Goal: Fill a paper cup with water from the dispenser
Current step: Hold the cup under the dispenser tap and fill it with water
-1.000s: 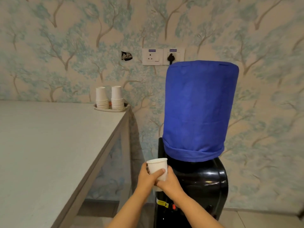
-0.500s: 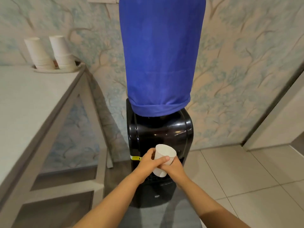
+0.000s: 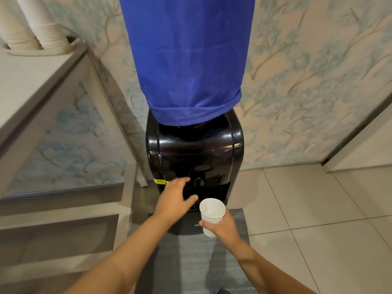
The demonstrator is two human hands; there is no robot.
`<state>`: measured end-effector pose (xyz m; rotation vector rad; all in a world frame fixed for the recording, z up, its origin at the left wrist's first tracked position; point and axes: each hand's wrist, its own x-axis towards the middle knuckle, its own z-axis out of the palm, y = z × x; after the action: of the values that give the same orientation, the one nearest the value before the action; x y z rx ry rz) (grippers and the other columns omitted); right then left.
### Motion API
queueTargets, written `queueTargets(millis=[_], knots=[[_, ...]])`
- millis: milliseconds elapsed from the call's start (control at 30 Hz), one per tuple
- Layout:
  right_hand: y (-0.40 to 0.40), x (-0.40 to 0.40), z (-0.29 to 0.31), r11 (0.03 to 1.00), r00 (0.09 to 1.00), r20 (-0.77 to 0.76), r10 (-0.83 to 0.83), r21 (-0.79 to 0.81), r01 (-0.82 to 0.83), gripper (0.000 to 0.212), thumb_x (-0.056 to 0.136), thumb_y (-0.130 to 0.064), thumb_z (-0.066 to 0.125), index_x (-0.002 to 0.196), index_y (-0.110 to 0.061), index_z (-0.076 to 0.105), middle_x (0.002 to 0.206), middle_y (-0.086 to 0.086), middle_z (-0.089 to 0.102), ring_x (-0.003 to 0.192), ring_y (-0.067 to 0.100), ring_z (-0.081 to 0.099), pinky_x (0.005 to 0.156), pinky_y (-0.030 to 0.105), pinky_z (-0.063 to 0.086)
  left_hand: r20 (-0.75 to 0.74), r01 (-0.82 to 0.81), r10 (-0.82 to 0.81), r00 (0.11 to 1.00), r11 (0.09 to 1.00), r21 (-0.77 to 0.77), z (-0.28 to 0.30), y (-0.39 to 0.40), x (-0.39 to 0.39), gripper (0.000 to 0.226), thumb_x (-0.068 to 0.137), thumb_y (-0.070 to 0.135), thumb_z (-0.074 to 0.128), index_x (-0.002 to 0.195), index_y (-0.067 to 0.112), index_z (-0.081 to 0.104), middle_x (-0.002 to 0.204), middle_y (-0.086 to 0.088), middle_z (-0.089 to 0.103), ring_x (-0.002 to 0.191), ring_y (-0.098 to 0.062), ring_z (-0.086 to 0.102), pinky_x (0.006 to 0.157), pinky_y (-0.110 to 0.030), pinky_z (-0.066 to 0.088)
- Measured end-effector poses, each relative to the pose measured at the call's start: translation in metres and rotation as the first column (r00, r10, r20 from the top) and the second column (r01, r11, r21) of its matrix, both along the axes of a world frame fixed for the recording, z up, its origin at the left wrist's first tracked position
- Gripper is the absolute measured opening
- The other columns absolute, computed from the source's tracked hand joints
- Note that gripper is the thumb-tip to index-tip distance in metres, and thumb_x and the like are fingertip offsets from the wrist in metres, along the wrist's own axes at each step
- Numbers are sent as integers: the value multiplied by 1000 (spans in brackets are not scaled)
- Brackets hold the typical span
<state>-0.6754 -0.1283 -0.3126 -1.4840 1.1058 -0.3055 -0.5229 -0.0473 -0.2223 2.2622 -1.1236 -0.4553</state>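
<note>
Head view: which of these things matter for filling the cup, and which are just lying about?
In the job:
- paper cup, empty, held by the right hand
- dispenser, taps on its front
- left hand, open, reaching toward the taps

Lying about:
- stacked spare cups on a tray
- table
- floor mat

The top of the blue cover ran off the upper edge, and it hid whatever bottle stood on the black dispenser. The two stacks of paper cups on the tray were cropped at the top left corner and smeared by motion. The left hand covered the dispenser's leftmost tap area; whether its fingers touched anything could not be told. The right hand hid the lower side of the paper cup. A dark shape at the bottom edge was perhaps a shoe.
</note>
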Motion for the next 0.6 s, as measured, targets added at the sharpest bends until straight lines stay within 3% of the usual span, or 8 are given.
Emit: queueTargets(millis=[133, 300, 467, 600], knots=[[-10, 0, -7, 999, 994, -108, 31, -15, -32, 78, 55, -28, 87, 122, -18, 49, 117, 1, 58, 108, 19, 54, 94, 36, 48, 247, -12, 37, 968, 995, -100, 29, -7, 17, 49, 80, 23, 67, 126, 12, 53, 126, -7, 57, 121, -25, 46, 101, -33, 37], [-21, 0, -34, 996, 971, -222, 87, 33, -82, 77, 53, -30, 86, 119, -18, 47, 115, 0, 58, 108, 21, 55, 91, 36, 48, 374, -11, 43, 927, 996, -87, 31, -10, 22, 45, 80, 20, 68, 123, 11, 56, 123, -7, 58, 117, -24, 50, 98, -33, 40], [-30, 19, -55, 991, 961, -244, 129, 65, -116, 81, 57, -30, 84, 125, -19, 42, 107, -5, 54, 107, 20, 53, 83, 30, 45, 373, 5, 31, 927, 996, -93, 25, -6, 16, 41, 80, 17, 68, 120, 12, 59, 121, -6, 59, 115, -21, 50, 98, -26, 33], [-37, 47, -68, 993, 971, -214, 110, 53, -101, 83, 59, -30, 84, 129, -20, 41, 123, 4, 59, 116, 27, 54, 96, 39, 49, 302, -19, 39, 953, 998, -68, 4, 5, 8, 40, 78, 13, 70, 117, 9, 60, 120, -7, 60, 114, -24, 52, 100, -30, 35]])
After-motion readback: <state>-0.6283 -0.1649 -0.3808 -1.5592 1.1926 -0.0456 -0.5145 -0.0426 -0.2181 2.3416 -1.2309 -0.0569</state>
